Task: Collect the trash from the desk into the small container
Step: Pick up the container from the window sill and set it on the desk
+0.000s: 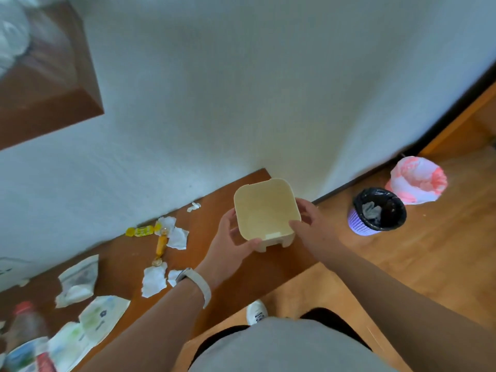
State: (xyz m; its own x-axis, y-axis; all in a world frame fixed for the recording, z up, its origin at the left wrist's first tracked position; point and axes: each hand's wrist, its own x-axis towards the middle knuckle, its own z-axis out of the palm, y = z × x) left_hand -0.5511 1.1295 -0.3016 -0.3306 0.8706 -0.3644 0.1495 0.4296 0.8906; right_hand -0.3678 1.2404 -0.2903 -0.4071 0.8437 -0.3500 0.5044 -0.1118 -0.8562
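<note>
**A:** What is happening in the middle of the frame?

**B:** A person is holding a cream, square, open-topped container [265, 210] with both hands. The left hand [230, 237] is curling thumb and fingers round its lower left corner, and the right hand [308, 218] is gripping its right wall. The container is sitting at the right end of the brown table [120, 253], close to the edge. Whether it is resting there or being held just above is unclear

**A:** What could be going wrong from here?

**B:** The trash is lying well apart from it, toward the left and lower left of the frame: torn paper scraps [154, 280], a yellow wrapper [141, 231], an orange sweet [161, 244] and a crumpled packet [77, 280]. If the container is being left by the edge, a reaching arm is probably risking a nudge that tips it onto the wooden floor [402, 264]. Light scraps carried that far could be slipping from the fingers. A blurred red-capped bottle [25, 318] at lower left could be getting knocked during a sweep. The lined lilac basket [359, 224] on the floor at right could be tempting as the wrong destination
</note>
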